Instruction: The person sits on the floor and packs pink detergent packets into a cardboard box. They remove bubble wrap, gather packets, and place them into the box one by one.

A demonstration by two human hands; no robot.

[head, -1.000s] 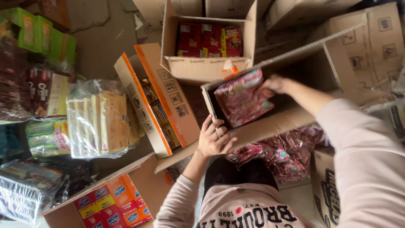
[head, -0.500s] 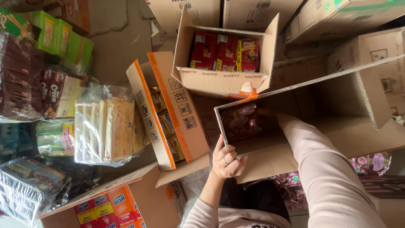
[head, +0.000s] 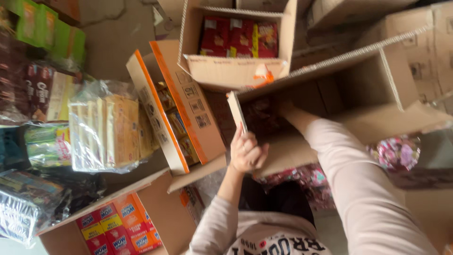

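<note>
Left hand (head: 246, 152) clamped on flap of big cardboard box (head: 377, 80); right hand (head: 284, 109) deep inside, grip not discernible.

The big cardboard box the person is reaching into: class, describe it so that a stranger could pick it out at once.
Start at the person's left hand, which grips a flap edge at the picture's middle. That flap belongs to the large plain cardboard box stretching right, with the right hand inside. Its neighbours show red packets or an orange edge; its inside is dark.
</note>
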